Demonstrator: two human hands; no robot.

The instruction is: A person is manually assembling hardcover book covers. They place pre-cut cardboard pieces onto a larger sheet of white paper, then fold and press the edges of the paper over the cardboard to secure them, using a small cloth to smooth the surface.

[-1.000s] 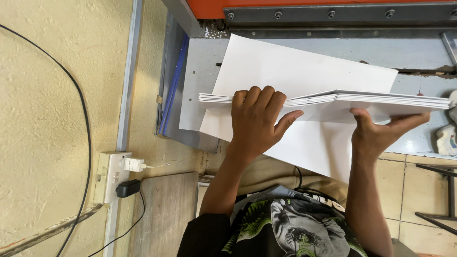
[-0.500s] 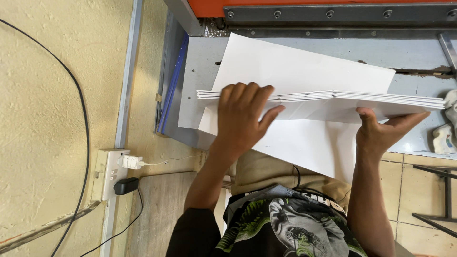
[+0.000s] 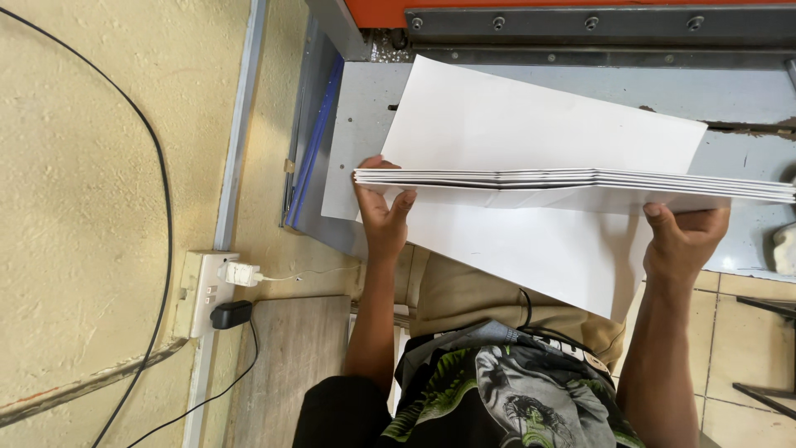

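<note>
Both hands hold a thick stack of white sheets (image 3: 580,178) edge-on toward the camera, lifted just above the grey steel bed (image 3: 365,108) of a paper-cutting machine; the left hand (image 3: 383,211) closes round the stack's left end, fingers curled under and the thumb side pressed against the edge, while the right hand (image 3: 684,241) cups the lower right part from beneath, fingers wrapped up behind the paper; held at both ends like this, the stack seems kept from sagging or fanning apart. The sheets are not quite flush; thin steps show along the visible edge, and the grip at the two ends looks suited to squaring them. One loose white sheet (image 3: 531,124) lies flat on the bed behind the stack, slightly skewed, and another (image 3: 531,249) hangs below it over the bed's near edge, covering part of the person's tan trousers (image 3: 464,290). An orange machine housing (image 3: 531,10) with a bolted bar (image 3: 597,23) runs along the top. On the cream wall (image 3: 91,207) to the left, a socket (image 3: 203,290) carries a white charger (image 3: 239,272) and a black plug (image 3: 230,314).
</note>
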